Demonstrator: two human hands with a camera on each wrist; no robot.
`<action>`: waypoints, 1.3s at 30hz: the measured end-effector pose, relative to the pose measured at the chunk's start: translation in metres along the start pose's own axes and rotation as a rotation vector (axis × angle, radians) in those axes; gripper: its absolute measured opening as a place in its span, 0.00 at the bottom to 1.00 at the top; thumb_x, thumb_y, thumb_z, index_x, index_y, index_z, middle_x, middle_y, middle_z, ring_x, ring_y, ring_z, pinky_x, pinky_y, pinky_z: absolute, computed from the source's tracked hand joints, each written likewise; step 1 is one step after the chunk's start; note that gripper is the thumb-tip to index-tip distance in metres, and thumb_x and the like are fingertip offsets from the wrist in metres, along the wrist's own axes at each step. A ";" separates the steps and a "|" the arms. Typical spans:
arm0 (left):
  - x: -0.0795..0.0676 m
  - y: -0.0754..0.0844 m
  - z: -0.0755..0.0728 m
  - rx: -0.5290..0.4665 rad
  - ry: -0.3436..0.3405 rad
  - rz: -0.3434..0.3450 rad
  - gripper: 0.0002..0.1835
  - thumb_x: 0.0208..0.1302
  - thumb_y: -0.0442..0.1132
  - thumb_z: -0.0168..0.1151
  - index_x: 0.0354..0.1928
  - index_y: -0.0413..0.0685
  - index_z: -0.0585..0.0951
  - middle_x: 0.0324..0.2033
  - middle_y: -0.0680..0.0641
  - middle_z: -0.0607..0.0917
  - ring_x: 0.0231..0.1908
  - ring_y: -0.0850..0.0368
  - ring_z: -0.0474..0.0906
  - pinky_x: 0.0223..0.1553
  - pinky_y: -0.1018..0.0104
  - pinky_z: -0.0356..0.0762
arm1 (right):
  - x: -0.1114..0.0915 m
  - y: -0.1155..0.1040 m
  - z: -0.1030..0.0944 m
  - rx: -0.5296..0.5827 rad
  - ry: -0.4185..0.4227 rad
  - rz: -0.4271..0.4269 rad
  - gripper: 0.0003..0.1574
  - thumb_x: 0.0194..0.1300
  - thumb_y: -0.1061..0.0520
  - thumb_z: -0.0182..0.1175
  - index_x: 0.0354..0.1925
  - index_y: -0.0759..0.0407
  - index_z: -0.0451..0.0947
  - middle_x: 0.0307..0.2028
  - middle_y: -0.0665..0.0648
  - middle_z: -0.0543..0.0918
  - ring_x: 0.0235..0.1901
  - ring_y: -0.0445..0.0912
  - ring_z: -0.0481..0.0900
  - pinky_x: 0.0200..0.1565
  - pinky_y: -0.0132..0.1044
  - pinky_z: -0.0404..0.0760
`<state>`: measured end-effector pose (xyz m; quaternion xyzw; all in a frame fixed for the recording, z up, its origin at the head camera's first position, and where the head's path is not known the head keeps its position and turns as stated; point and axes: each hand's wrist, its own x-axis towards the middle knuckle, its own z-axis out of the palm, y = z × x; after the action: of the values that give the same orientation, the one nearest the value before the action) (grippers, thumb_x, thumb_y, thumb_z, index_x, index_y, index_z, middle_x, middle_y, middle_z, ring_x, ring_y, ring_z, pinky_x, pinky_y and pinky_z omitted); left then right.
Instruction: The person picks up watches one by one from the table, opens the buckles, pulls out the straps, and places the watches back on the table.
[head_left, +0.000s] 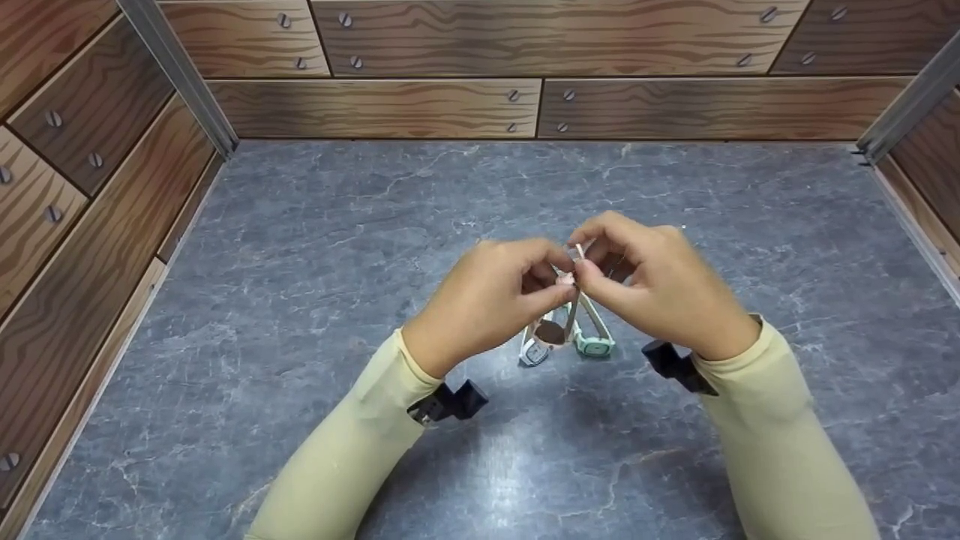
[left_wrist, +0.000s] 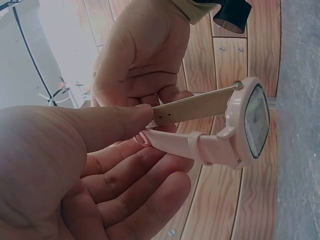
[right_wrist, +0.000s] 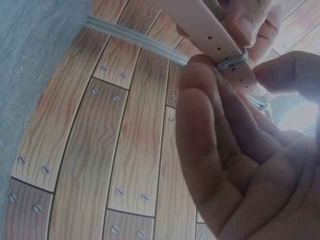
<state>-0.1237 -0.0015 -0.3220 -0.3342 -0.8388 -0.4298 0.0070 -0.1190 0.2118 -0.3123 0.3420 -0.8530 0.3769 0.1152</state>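
A pink wristwatch (left_wrist: 257, 122) hangs by its strap between my two hands, its dial facing away from them. My left hand (head_left: 487, 292) pinches the strap at its buckle between thumb and fingertips. On the other side, my right hand (head_left: 660, 277) pinches the free strap end with thumb and forefinger. In the right wrist view the punched strap (right_wrist: 207, 32) runs through the metal buckle (right_wrist: 232, 62), with strap holes on both sides of it. Two more watches lie on the table below: a white watch (head_left: 535, 352) and a green watch (head_left: 595, 346), partly hidden by the hands and the pink watch.
The grey marbled table (head_left: 337, 225) is bordered by wood-patterned panels (head_left: 375, 109) at the back and both sides. Metal corner posts (head_left: 184, 75) join the panels. Each wrist carries a small black camera (head_left: 450, 401).
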 end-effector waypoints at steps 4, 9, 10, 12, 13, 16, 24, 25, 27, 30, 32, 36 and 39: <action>0.000 0.000 -0.001 0.001 0.022 0.013 0.06 0.70 0.39 0.68 0.44 0.46 0.86 0.34 0.54 0.90 0.33 0.69 0.84 0.39 0.75 0.81 | 0.000 0.001 -0.001 -0.045 0.003 -0.063 0.22 0.69 0.70 0.60 0.59 0.58 0.80 0.25 0.46 0.84 0.20 0.36 0.77 0.24 0.26 0.75; 0.000 -0.002 -0.001 0.000 0.061 0.027 0.04 0.71 0.39 0.67 0.42 0.47 0.85 0.31 0.55 0.89 0.31 0.69 0.83 0.38 0.74 0.81 | 0.001 0.001 -0.002 -0.098 0.005 -0.147 0.18 0.73 0.68 0.58 0.57 0.57 0.83 0.32 0.48 0.87 0.24 0.36 0.77 0.29 0.25 0.75; 0.000 -0.002 -0.001 0.002 0.066 0.028 0.04 0.71 0.39 0.67 0.41 0.47 0.85 0.31 0.55 0.89 0.31 0.69 0.83 0.38 0.74 0.81 | 0.001 0.001 -0.002 -0.101 0.002 -0.151 0.17 0.73 0.67 0.59 0.56 0.58 0.83 0.34 0.48 0.87 0.26 0.36 0.79 0.30 0.25 0.76; 0.000 -0.002 -0.001 0.001 0.076 0.026 0.04 0.71 0.39 0.66 0.41 0.47 0.85 0.31 0.55 0.89 0.31 0.70 0.83 0.37 0.74 0.81 | 0.000 0.001 -0.003 -0.102 -0.006 -0.151 0.15 0.72 0.67 0.60 0.54 0.58 0.83 0.33 0.46 0.87 0.27 0.36 0.80 0.29 0.24 0.76; 0.000 -0.002 -0.001 0.002 0.083 0.024 0.04 0.70 0.39 0.66 0.41 0.47 0.85 0.31 0.55 0.89 0.30 0.70 0.83 0.36 0.74 0.81 | 0.000 0.001 -0.003 -0.108 -0.010 -0.152 0.15 0.71 0.66 0.61 0.54 0.58 0.83 0.33 0.46 0.86 0.27 0.35 0.80 0.28 0.24 0.77; 0.000 -0.002 -0.002 -0.009 0.107 0.020 0.04 0.70 0.38 0.66 0.42 0.45 0.85 0.31 0.54 0.89 0.30 0.69 0.83 0.36 0.74 0.81 | -0.001 0.002 -0.004 -0.150 -0.009 -0.158 0.19 0.67 0.65 0.65 0.56 0.58 0.81 0.35 0.46 0.87 0.31 0.35 0.82 0.28 0.25 0.79; -0.001 -0.004 -0.003 -0.095 0.181 0.034 0.05 0.72 0.37 0.66 0.44 0.44 0.83 0.32 0.53 0.89 0.31 0.69 0.84 0.38 0.74 0.83 | -0.001 0.005 -0.001 -0.341 0.043 -0.170 0.37 0.59 0.52 0.76 0.63 0.59 0.75 0.47 0.54 0.85 0.36 0.42 0.83 0.31 0.35 0.82; -0.001 -0.003 -0.003 -0.104 0.189 0.038 0.05 0.72 0.37 0.66 0.44 0.44 0.83 0.33 0.53 0.89 0.31 0.69 0.84 0.38 0.74 0.84 | -0.001 0.005 0.000 -0.358 0.051 -0.168 0.38 0.59 0.51 0.77 0.64 0.59 0.74 0.47 0.55 0.85 0.36 0.43 0.84 0.31 0.36 0.82; -0.001 -0.003 -0.003 -0.123 0.201 0.042 0.05 0.72 0.37 0.66 0.44 0.43 0.83 0.33 0.53 0.89 0.31 0.69 0.85 0.37 0.73 0.84 | -0.001 0.004 0.000 -0.387 0.072 -0.171 0.39 0.59 0.50 0.78 0.63 0.59 0.74 0.47 0.55 0.85 0.37 0.44 0.84 0.31 0.36 0.83; 0.000 -0.002 -0.002 -0.137 0.208 0.046 0.05 0.71 0.36 0.66 0.45 0.43 0.83 0.33 0.52 0.89 0.32 0.70 0.85 0.38 0.73 0.84 | -0.001 0.001 0.001 -0.428 0.099 -0.174 0.34 0.61 0.53 0.75 0.61 0.59 0.75 0.46 0.56 0.85 0.37 0.46 0.85 0.31 0.38 0.83; 0.000 -0.002 -0.002 -0.134 0.210 0.049 0.05 0.71 0.36 0.67 0.45 0.43 0.83 0.34 0.52 0.89 0.32 0.70 0.85 0.38 0.73 0.84 | 0.000 -0.001 0.001 -0.450 0.111 -0.178 0.30 0.62 0.55 0.72 0.60 0.59 0.76 0.44 0.55 0.85 0.37 0.46 0.85 0.31 0.38 0.84; 0.000 -0.002 -0.003 -0.128 0.213 0.067 0.06 0.72 0.36 0.66 0.46 0.43 0.82 0.34 0.52 0.89 0.34 0.69 0.85 0.39 0.73 0.84 | 0.001 -0.003 0.001 -0.487 0.132 -0.190 0.25 0.62 0.58 0.69 0.57 0.60 0.77 0.42 0.56 0.85 0.36 0.47 0.85 0.29 0.39 0.84; 0.000 -0.003 -0.003 -0.117 0.207 0.085 0.06 0.73 0.36 0.65 0.47 0.43 0.82 0.35 0.52 0.89 0.35 0.69 0.84 0.39 0.73 0.84 | 0.001 -0.004 0.002 -0.498 0.165 -0.209 0.22 0.61 0.59 0.67 0.54 0.61 0.79 0.41 0.57 0.84 0.34 0.48 0.84 0.26 0.39 0.83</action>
<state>-0.1259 -0.0049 -0.3220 -0.3232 -0.7922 -0.5094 0.0924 -0.1174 0.2083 -0.3109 0.3574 -0.8672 0.1686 0.3029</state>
